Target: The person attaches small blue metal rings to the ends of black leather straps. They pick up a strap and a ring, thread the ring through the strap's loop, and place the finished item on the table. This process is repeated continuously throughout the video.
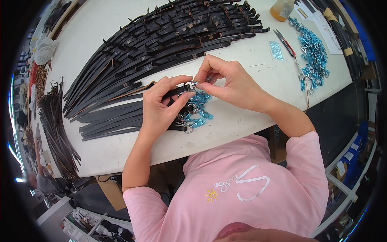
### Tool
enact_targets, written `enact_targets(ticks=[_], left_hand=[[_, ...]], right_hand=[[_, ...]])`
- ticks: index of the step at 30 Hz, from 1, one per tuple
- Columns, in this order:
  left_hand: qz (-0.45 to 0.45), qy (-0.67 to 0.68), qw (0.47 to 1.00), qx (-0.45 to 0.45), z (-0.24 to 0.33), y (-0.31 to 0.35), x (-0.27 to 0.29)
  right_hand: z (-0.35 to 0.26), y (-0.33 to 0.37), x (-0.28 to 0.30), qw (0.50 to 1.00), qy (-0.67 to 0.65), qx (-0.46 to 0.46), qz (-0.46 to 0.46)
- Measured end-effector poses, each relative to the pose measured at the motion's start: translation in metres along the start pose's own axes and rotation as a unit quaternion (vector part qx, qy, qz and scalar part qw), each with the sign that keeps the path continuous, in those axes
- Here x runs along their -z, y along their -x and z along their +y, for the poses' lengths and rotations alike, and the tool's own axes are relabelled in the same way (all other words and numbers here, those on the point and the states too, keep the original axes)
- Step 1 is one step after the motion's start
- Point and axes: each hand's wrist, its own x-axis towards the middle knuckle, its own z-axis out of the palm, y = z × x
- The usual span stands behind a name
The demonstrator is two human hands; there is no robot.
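Note:
Over the white table [238,125], my left hand [157,109] pinches the end of a black strap between thumb and fingers. A small silver metal clasp [192,85] shows at that end, between my two hands. My right hand [238,82] has its thumb and forefinger closed on the clasp, its fingertips partly hiding it. Right below my hands, several finished strap ends carry metal rings [188,128] and clasps in blue plastic film [199,105]. Their flat black straps [113,121] run off to the left under my left hand.
A large spread of black straps with buckles [161,44] covers the far side. To the right lie a heap of blue-wrapped clasps [312,56], red-handled scissors [286,42] and a blue film piece [276,51]. A bottle of amber liquid [280,11] stands behind. Dark straps [58,129] hang over the left edge.

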Motion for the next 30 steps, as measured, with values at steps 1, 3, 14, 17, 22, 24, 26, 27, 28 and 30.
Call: enact_targets(ticks=[1,3,14,17,22,24,26,27,28,30], left_hand=[[0.001,-0.003,1.0,-0.002,0.001,0.0,0.0],[0.007,-0.011,1.0,-0.019,-0.001,0.001,0.0],[0.014,-0.085,0.995,-0.059,0.015,0.017,-0.005],[0.027,-0.09,0.989,-0.117,0.005,0.013,-0.003],[0.028,-0.059,0.993,-0.099,0.006,0.014,-0.006],[0.016,-0.069,0.994,-0.081,0.005,0.016,-0.007],[0.001,-0.082,0.994,-0.068,0.008,0.015,-0.008],[-0.008,-0.092,0.994,-0.062,0.014,0.014,-0.005],[-0.018,-0.102,0.993,-0.059,0.018,0.012,-0.002],[-0.012,-0.081,0.995,-0.064,0.012,0.007,0.005]], right_hand=[[0.0,0.0,0.0,1.0,0.0,0.001,-0.002],[0.0,0.0,0.0,1.0,-0.01,-0.001,-0.002],[0.003,-0.007,0.006,0.925,-0.289,-0.195,-0.151],[0.01,-0.008,0.005,0.92,-0.296,-0.19,-0.172],[0.009,-0.008,0.002,0.918,-0.284,-0.208,-0.181],[0.009,-0.008,0.001,0.923,-0.264,-0.215,-0.18],[0.012,-0.008,-0.001,0.934,-0.237,-0.202,-0.174],[0.014,-0.008,-0.002,0.939,-0.224,-0.196,-0.17],[0.014,-0.007,-0.002,0.941,-0.226,-0.196,-0.161],[0.015,-0.008,0.0,0.943,-0.23,-0.196,-0.141]])
